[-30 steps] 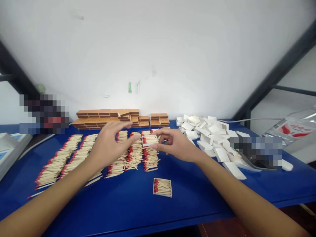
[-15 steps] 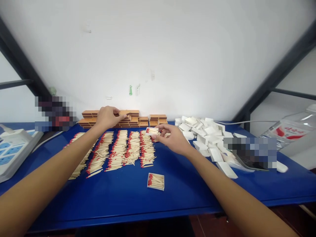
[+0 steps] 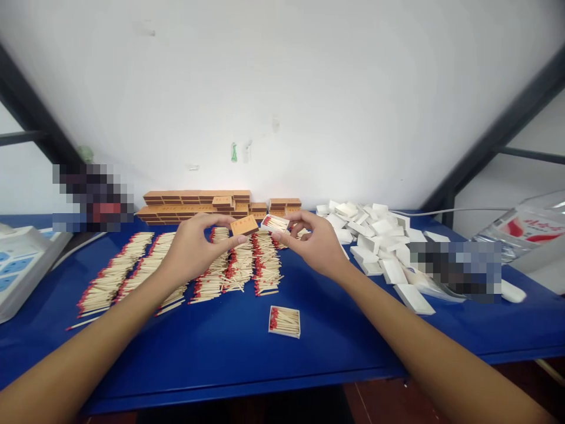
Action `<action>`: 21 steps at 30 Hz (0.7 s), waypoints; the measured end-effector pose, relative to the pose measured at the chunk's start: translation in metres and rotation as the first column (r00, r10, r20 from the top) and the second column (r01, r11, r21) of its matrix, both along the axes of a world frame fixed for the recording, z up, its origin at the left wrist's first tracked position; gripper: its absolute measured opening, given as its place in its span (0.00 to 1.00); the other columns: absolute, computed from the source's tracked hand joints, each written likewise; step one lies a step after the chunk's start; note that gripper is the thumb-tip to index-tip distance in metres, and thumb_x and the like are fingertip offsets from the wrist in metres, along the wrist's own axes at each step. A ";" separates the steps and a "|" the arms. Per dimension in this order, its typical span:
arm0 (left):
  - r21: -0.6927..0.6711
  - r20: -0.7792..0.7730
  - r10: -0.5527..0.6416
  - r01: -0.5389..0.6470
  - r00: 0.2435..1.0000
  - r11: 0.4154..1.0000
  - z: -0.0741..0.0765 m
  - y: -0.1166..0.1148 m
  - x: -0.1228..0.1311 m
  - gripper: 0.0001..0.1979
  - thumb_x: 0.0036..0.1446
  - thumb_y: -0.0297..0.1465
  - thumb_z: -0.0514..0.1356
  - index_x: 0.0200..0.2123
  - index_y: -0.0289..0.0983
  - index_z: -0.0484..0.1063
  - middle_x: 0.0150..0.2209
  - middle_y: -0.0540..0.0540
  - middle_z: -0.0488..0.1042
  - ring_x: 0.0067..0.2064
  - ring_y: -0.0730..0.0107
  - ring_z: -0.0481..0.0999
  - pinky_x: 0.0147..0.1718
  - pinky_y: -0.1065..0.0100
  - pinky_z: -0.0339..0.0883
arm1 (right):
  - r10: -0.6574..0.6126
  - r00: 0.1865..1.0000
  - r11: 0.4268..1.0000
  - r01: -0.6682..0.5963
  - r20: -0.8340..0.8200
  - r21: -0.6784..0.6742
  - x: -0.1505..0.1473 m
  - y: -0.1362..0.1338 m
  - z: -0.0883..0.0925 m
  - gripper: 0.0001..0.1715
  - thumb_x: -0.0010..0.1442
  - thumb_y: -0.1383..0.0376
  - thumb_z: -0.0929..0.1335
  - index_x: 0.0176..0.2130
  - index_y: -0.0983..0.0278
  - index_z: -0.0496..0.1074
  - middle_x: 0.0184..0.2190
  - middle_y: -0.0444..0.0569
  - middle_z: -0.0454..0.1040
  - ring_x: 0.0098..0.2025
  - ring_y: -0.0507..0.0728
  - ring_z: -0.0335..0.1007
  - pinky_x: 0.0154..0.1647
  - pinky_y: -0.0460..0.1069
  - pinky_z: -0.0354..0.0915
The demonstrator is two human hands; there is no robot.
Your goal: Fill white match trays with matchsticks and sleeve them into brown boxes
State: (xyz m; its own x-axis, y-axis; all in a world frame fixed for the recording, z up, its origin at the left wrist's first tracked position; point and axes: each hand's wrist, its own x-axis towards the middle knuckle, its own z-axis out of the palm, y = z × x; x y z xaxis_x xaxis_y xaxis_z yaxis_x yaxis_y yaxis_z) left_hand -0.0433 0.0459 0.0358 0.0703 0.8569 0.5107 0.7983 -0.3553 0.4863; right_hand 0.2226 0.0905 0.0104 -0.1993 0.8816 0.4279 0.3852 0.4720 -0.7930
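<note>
Pinching an orange box cover (image 3: 244,225) between the thumb and fingers of the left hand (image 3: 194,253). Gripping a small white tray (image 3: 274,222) full of red-tipped matches with the right hand (image 3: 315,244), fingers closed on its edges. Both held up in the air, cover at 9 o'clock of the tray, very close together, just above the rows of matches (image 3: 220,271).

Lying flat on the blue table (image 3: 198,359), at 6 o'clock of the hands: a second tray (image 3: 285,321) filled with matches. Stacked by the wall at 12 o'clock: orange boxes (image 3: 189,206). Heaped at 3 o'clock of the right hand: a pile of white trays (image 3: 375,235). Far off at 9 o'clock, by the table edge: a white power strip (image 3: 17,265).
</note>
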 end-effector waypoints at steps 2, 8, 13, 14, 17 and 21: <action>-0.014 -0.010 0.005 -0.006 1.000 1.000 -0.008 -0.003 0.000 0.24 0.55 0.53 0.69 0.46 0.42 0.82 0.47 0.43 0.83 0.48 0.51 0.80 0.49 0.54 0.72 | 0.015 1.000 1.000 -0.015 0.000 -0.005 -0.002 -0.003 0.000 0.27 0.54 0.49 0.77 0.46 0.63 0.77 0.29 0.46 0.76 0.31 0.55 0.70 0.33 0.51 0.67; 0.001 0.007 -0.043 0.043 0.999 0.999 -0.014 -0.004 0.001 0.24 0.56 0.53 0.69 0.48 0.43 0.82 0.47 0.44 0.82 0.49 0.54 0.79 0.49 0.56 0.71 | 0.080 0.996 0.997 -0.080 0.024 0.007 -0.006 -0.009 -0.001 0.26 0.54 0.50 0.78 0.47 0.62 0.77 0.30 0.46 0.76 0.32 0.55 0.71 0.32 0.51 0.68; -0.027 0.041 -0.073 0.075 0.996 0.997 -0.019 -0.003 -0.001 0.24 0.56 0.52 0.69 0.49 0.44 0.81 0.47 0.45 0.81 0.49 0.55 0.78 0.49 0.57 0.71 | 0.128 0.990 0.992 -0.128 0.051 -0.016 -0.004 -0.010 0.000 0.27 0.55 0.49 0.78 0.48 0.61 0.77 0.30 0.45 0.76 0.31 0.54 0.70 0.31 0.51 0.67; -0.032 0.050 -0.078 0.079 0.996 0.996 -0.020 -0.002 -0.002 0.24 0.56 0.51 0.70 0.50 0.45 0.81 0.47 0.45 0.81 0.49 0.55 0.78 0.49 0.56 0.70 | 0.133 0.990 0.991 -0.131 0.057 -0.024 -0.003 -0.010 0.001 0.27 0.55 0.49 0.78 0.48 0.61 0.77 0.30 0.45 0.76 0.31 0.54 0.70 0.31 0.50 0.66; -0.036 0.083 -0.078 0.081 0.994 0.996 -0.020 -0.001 -0.006 0.25 0.54 0.52 0.70 0.50 0.45 0.82 0.48 0.44 0.81 0.50 0.54 0.79 0.50 0.55 0.70 | 0.166 0.984 0.985 -0.162 0.065 -0.058 -0.002 -0.010 0.005 0.27 0.55 0.49 0.78 0.49 0.61 0.78 0.30 0.45 0.75 0.32 0.54 0.70 0.30 0.50 0.67; -0.045 0.105 -0.096 0.102 0.990 0.994 -0.017 0.000 -0.007 0.25 0.54 0.53 0.70 0.50 0.46 0.82 0.45 0.44 0.82 0.46 0.55 0.79 0.49 0.55 0.71 | 0.224 0.974 0.970 -0.219 0.035 -0.102 0.000 -0.011 0.008 0.27 0.56 0.50 0.78 0.50 0.61 0.78 0.30 0.44 0.74 0.31 0.54 0.69 0.30 0.50 0.67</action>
State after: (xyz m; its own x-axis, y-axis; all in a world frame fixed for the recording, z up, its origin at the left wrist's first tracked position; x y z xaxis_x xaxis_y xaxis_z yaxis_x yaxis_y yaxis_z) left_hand -0.0499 0.0459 0.0193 0.1055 0.8730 0.4761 0.7055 -0.4031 0.5829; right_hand 0.2227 0.0800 0.0183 -0.4116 0.8499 0.3290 0.3163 0.4718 -0.8230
